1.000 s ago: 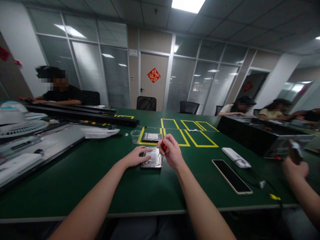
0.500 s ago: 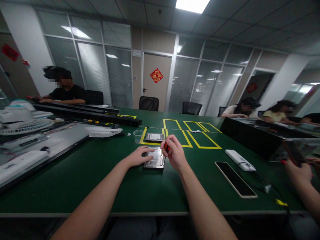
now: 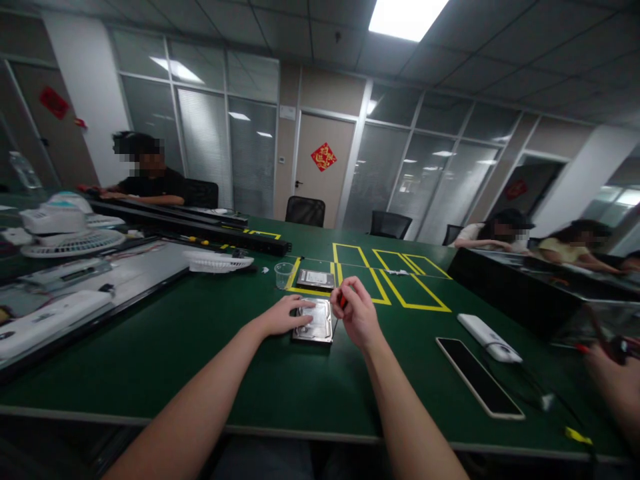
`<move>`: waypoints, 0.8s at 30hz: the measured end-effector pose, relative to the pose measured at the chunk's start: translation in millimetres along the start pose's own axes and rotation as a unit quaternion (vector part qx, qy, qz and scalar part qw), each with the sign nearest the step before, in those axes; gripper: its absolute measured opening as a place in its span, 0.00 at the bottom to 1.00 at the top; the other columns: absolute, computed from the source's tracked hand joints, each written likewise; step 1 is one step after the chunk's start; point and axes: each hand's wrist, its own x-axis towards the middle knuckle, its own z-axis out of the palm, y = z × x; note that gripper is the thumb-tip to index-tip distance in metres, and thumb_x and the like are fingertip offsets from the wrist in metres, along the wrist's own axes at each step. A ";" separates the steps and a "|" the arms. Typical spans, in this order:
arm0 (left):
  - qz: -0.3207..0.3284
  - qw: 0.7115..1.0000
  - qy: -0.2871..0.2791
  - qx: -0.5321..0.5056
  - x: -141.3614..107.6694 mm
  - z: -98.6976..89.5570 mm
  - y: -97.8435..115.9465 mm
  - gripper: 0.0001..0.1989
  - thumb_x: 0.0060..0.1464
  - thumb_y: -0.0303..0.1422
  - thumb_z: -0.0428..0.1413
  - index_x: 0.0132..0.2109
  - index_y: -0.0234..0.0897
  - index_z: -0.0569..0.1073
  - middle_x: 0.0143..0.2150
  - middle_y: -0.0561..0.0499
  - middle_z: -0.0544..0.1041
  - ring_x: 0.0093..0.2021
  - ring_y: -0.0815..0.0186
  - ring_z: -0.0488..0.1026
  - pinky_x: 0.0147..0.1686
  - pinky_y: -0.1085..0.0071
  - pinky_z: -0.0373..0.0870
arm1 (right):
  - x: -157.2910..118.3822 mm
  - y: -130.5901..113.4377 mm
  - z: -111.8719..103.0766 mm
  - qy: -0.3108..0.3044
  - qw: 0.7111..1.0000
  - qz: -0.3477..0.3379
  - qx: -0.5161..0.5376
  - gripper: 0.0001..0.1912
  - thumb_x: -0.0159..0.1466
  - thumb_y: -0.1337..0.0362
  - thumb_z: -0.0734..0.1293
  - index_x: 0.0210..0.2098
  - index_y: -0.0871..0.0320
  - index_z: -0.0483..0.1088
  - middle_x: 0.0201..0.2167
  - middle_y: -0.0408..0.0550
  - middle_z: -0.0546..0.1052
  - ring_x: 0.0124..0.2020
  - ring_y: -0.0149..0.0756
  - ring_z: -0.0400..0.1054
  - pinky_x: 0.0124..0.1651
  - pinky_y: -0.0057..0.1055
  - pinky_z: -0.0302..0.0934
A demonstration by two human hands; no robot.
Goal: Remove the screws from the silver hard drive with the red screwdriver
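Note:
A silver hard drive (image 3: 320, 325) lies flat on the green table in front of me. My left hand (image 3: 286, 315) rests on its left side, fingers spread over the metal face. My right hand (image 3: 357, 312) is closed around the red-and-black handle of a screwdriver (image 3: 343, 301). Its thin shaft points down by the drive's right edge; whether the tip touches a screw cannot be made out. Just beyond lies a second hard drive (image 3: 315, 279) inside a yellow taped outline, with a clear plastic cup (image 3: 284, 275) to its left.
At right lie a phone (image 3: 480, 378), a white power strip (image 3: 489, 337) with cables and a large black case (image 3: 520, 293). On the left are a white fan (image 3: 75, 227), a metal panel (image 3: 145, 263) and long black bars. Co-workers sit around the table; another person's hand is at far right.
The view has shifted and tilted slightly, so the scene sits a little further right and lower. Both hands keep about the same places at the hard drive.

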 end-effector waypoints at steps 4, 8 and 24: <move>-0.003 1.000 -0.003 0.009 0.1 -1.1 0.6 0.35 0.56 0.63 0.54 0.64 0.52 0.71 0.70 0.45 0.61 0.70 0.43 0.57 0.67 0.47 0.52 | 1.8 0.5 0.2 -0.003 1.000 -0.003 0.007 0.13 0.70 0.55 0.61 0.38 0.58 0.70 0.25 0.45 0.75 0.18 0.27 0.55 0.23 0.26 0.48; -0.003 1.000 -0.009 0.012 0.1 -1.3 0.2 0.35 0.57 0.62 0.54 0.65 0.53 0.71 0.71 0.45 0.61 0.70 0.44 0.55 0.68 0.48 0.51 | 1.5 1.5 -0.1 -0.006 1.000 0.000 0.003 0.12 0.69 0.57 0.63 0.34 0.59 0.69 0.27 0.46 0.75 0.19 0.28 0.59 0.23 0.26 0.49; 0.010 1.000 -0.011 -0.005 0.3 -2.0 -0.4 0.32 0.58 0.60 0.54 0.64 0.53 0.71 0.69 0.46 0.63 0.70 0.45 0.57 0.68 0.50 0.51 | 3.5 2.9 0.2 -0.013 1.000 -0.010 0.003 0.12 0.69 0.58 0.63 0.35 0.58 0.69 0.23 0.43 0.74 0.18 0.27 0.59 0.22 0.24 0.50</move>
